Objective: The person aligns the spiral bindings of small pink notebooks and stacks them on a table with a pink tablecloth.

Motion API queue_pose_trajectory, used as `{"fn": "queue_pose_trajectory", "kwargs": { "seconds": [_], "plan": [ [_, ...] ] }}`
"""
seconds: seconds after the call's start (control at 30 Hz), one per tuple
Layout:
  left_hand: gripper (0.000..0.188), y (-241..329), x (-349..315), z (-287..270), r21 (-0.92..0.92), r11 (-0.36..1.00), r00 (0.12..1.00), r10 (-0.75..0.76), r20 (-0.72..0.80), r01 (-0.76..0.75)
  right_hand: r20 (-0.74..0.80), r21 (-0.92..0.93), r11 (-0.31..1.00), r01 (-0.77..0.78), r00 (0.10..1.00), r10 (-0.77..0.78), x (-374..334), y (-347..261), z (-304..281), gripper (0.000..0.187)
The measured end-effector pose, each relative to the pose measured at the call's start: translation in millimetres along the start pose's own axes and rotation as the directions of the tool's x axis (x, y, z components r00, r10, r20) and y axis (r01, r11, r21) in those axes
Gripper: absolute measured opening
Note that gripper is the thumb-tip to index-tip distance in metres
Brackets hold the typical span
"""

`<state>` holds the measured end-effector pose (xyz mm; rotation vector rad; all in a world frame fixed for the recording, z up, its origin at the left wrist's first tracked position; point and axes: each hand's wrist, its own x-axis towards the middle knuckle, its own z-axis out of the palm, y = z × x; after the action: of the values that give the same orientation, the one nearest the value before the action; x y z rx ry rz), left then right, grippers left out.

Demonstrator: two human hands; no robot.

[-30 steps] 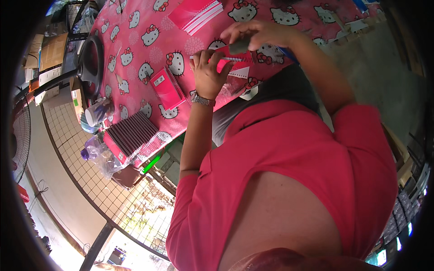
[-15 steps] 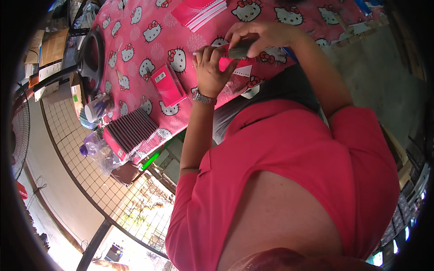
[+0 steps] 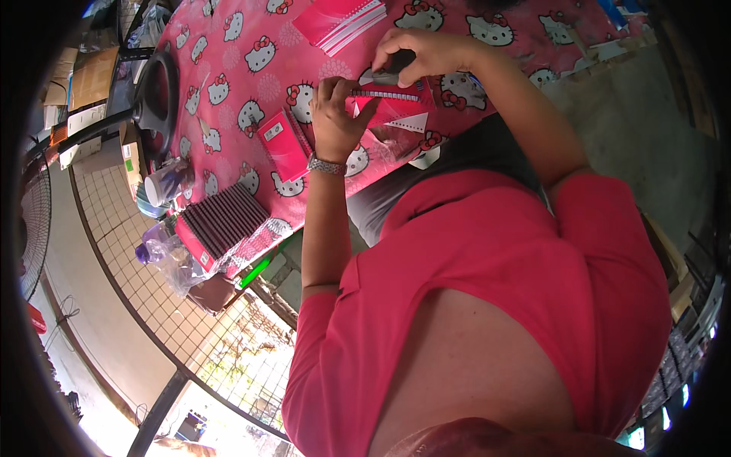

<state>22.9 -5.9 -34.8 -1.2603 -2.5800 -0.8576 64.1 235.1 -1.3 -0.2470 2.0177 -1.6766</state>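
Note:
A red notebook (image 3: 390, 108) lies in front of me, a row of binding coils (image 3: 388, 95) running along its far edge. White punched paper (image 3: 413, 122) shows at its near right corner. My left hand (image 3: 336, 122), with a metal watch on the wrist, grips the left end of the notebook, thumb on the near side and fingers at the coil end. Just beyond the coils, my right hand (image 3: 426, 57) pinches a dark block-like tool (image 3: 392, 70) between thumb and fingers. The tool is partly covered, so its exact kind is unclear.
Left of my hands lies a finished-looking red spiral notebook (image 3: 285, 145). A stack of coil-bound notebooks (image 3: 225, 219) stands at the table's left edge by a plastic bag (image 3: 173, 263). Unbound red-covered punched sheets (image 3: 339, 23) lie at the far side. A black fan-like ring (image 3: 156, 103) stands left.
My right hand has lifted the dark tool slightly away from the coils, which are now uncovered. My left hand has shifted a little left and toward me.

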Motion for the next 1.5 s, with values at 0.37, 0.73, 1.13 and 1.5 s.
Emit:
{"fn": "queue_pose_trajectory", "kwargs": {
  "seconds": [0.37,0.73,1.13,1.5],
  "plan": [
    [0.029,-21.7,-5.2,3.7,-0.347,0.908,0.972,-0.217,0.085,0.233,-0.113,-0.263,0.955,0.139,0.978,-0.173,18.9,20.5,-6.9,0.046],
    [0.019,-19.6,-30.3,13.5,-0.708,0.572,0.852,-0.518,0.080,0.414,-0.657,-0.707,0.614,-0.350,0.645,-0.389,-89.1,93.8,47.8,0.055],
    [0.016,-14.9,-33.5,25.7,-0.688,0.641,0.867,-0.497,-0.036,0.339,-0.479,-0.653,0.744,0.142,0.684,-0.550,-33.6,22.0,109.8,0.045],
    [0.008,-30.6,-50.7,34.7,-0.516,0.809,0.886,-0.426,-0.185,0.281,-0.353,-0.855,0.518,0.016,0.713,-0.606,4.2,6.5,123.0,0.038]
  ]
}}
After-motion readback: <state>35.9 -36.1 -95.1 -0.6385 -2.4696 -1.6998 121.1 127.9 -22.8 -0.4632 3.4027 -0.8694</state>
